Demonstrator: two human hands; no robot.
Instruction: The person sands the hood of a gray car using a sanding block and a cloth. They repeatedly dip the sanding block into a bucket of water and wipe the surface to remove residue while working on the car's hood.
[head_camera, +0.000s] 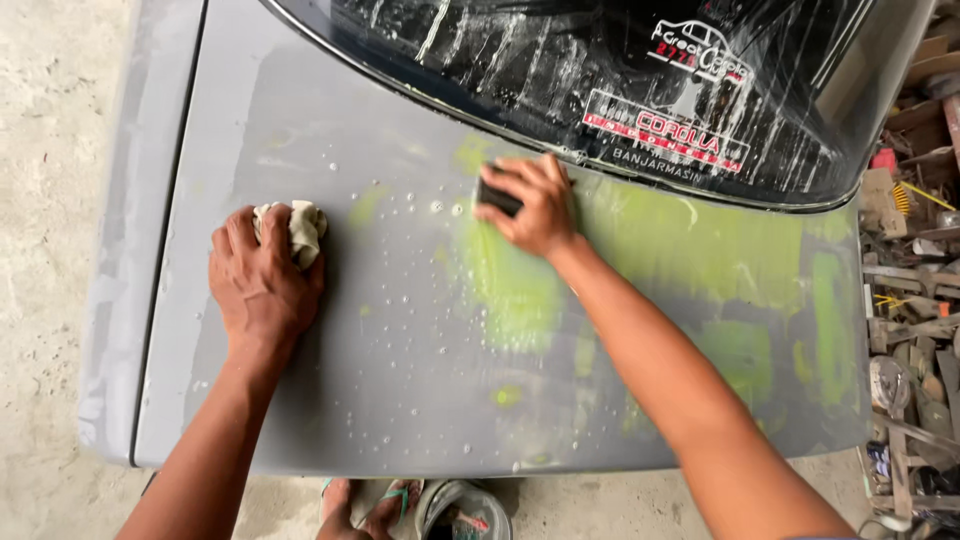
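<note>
We clamp our left hand (262, 285) on a rag (303, 230) at nine o'clock, our right hand (535, 205) on a dark sanding block (497, 197) at twelve, both on the wet grey trunk lid (420, 350).

Trunk lid (400, 400): spans the middle, rear window (600, 70) behind it.
Left hand (262, 285): on the lid's left part, over a cloth (303, 230).
Right hand (535, 205): on the lid near the window's edge, over a block (497, 196).
Bucket (455, 510): on the floor before the lid.
Clutter (915, 300): right of the lid.
</note>
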